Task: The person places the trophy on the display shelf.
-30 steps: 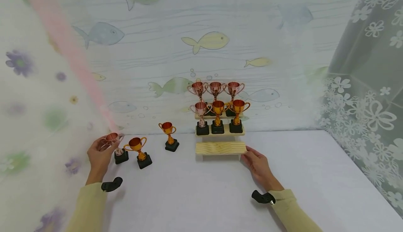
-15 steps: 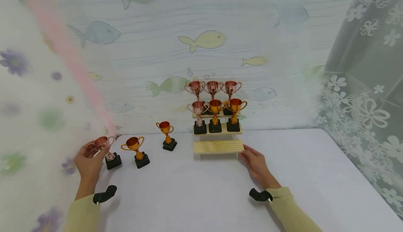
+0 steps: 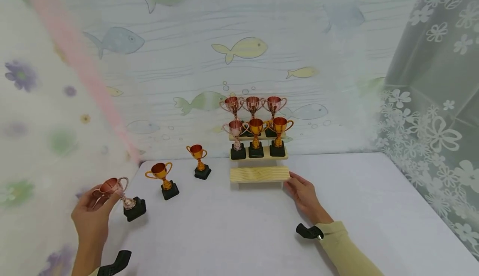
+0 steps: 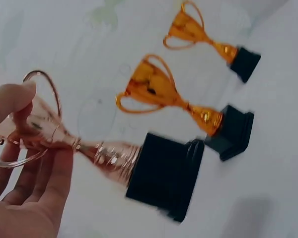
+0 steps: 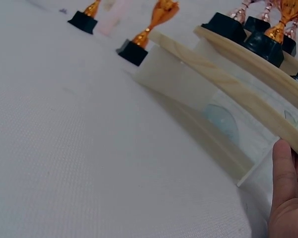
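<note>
My left hand [image 3: 90,218] pinches a rose-gold trophy cup [image 3: 112,186] by its bowl, at the left of the head view. Its black base [image 4: 161,173] tips toward the right and appears lifted off the table. My right hand [image 3: 304,197] grips the right end of the lowest wooden step of a three-tier display stand [image 3: 260,175]; fingers [image 5: 284,171] show by its clear side panel. That lowest step bears nothing. On the middle step stand one rose-gold trophy [image 3: 236,130] and two gold ones; behind them, three rose-gold trophies [image 3: 252,104] fill the top step.
Two gold trophies stand upright on the white table [image 3: 209,226]: one [image 3: 164,180] near my left hand, another [image 3: 200,161] between it and the stand. A fish-print curtain [image 3: 179,76] hangs behind, and a grey lace curtain [image 3: 441,114] borders the right side.
My left hand has drawn the rose-gold trophy toward me and leftward, and the trophy has tilted. My right hand keeps its grip on the stand, which stays in place.
</note>
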`<state>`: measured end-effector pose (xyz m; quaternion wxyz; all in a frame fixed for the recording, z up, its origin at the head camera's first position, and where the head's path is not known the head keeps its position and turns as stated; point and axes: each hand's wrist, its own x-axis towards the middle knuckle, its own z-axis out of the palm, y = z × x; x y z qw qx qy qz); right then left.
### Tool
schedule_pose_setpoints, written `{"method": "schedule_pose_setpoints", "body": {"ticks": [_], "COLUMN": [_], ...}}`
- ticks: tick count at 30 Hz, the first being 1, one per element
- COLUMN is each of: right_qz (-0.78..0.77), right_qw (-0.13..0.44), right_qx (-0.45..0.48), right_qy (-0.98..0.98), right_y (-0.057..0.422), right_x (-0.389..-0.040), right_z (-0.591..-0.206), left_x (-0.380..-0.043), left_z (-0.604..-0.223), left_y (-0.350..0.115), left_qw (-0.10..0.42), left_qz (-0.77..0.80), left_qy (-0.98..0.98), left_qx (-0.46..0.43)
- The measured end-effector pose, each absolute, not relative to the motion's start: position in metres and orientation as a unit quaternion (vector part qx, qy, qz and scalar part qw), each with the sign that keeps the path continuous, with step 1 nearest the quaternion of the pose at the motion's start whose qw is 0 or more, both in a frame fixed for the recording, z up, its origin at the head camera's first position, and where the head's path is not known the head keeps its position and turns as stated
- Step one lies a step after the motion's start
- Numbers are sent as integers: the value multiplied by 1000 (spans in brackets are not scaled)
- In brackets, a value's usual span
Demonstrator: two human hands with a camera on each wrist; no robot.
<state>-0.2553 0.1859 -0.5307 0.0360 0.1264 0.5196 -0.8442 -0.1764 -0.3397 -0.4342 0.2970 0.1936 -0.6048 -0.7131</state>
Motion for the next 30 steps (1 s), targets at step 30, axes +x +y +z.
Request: {"method": "schedule_pose_setpoints", "body": {"ticks": [30], "right_qz": [-841], "right_qw": [22], "right_qx": [112], "right_qy": [528], "right_y": [186], "right_x": [-256], "right_z": [-532], "left_x": [-168], "left_z": [-444], "left_y": [-114], "left_qw": [100], "left_qz": [-673], "left_qy": [-722], "left_qx": [-130]}}
